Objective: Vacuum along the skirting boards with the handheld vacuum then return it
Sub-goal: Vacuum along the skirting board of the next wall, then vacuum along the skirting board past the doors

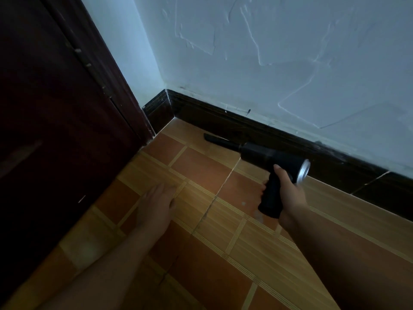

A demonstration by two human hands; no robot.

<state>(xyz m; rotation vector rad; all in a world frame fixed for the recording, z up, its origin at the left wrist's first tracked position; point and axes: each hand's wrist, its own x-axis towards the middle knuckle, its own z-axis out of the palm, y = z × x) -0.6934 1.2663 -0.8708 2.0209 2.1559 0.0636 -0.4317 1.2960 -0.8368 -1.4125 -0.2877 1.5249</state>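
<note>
The right hand (288, 193) is gripping the handle of a black handheld vacuum (274, 157), fingers curled round it, thumb lying up the back. Its narrow nozzle (214, 139) is pointing toward the corner, low over the tiled floor (201, 166), just beside the dark skirting board (257, 128). The left hand (156, 204) is hovering flat over the floor, fingers straight and close together, near a dark door (55, 108).

Standing here, I can read no writing anywhere: the black vacuum (277, 157) shows no legible brand or label (its body is dark and the light is dim), and the wall (290, 63), door (55, 119) and skirting (346, 166) bear no words, numbers or signs.
</note>
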